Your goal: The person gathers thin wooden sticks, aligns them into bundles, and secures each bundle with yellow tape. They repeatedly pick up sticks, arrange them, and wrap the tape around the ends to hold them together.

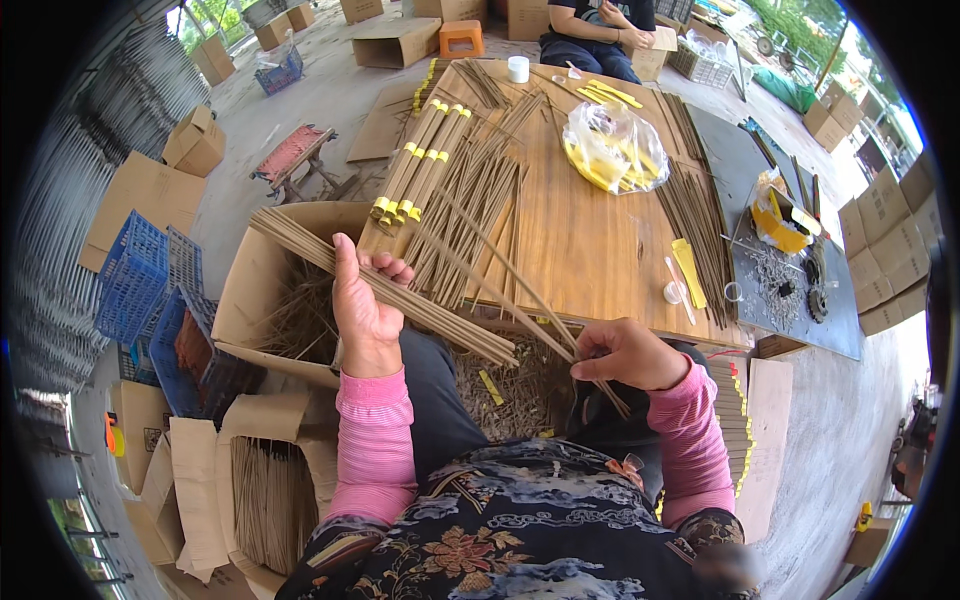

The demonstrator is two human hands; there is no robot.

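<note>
My left hand (366,318) is closed around a bundle of thin brown sticks (455,330), its thumb pointing up and the bundle slanting down to the right. Between the thumb and fingers of my right hand (636,354) a few thin brown sticks (500,285) are pinched. Their far ends reach up and left over the table edge, and their near ends stick out below the hand. Beyond my left hand, several stick bundles with yellow bands (425,165) lie together. Loose brown sticks (478,200) spread beside them on the wooden table (590,240).
A clear plastic bag with yellow strips (615,150) rests on the table, with a white jar (518,69) farther back. On the left stand an open carton (240,310) and blue crates (145,265). Another person (600,40) sits across. A dark side table (800,280) adjoins at right.
</note>
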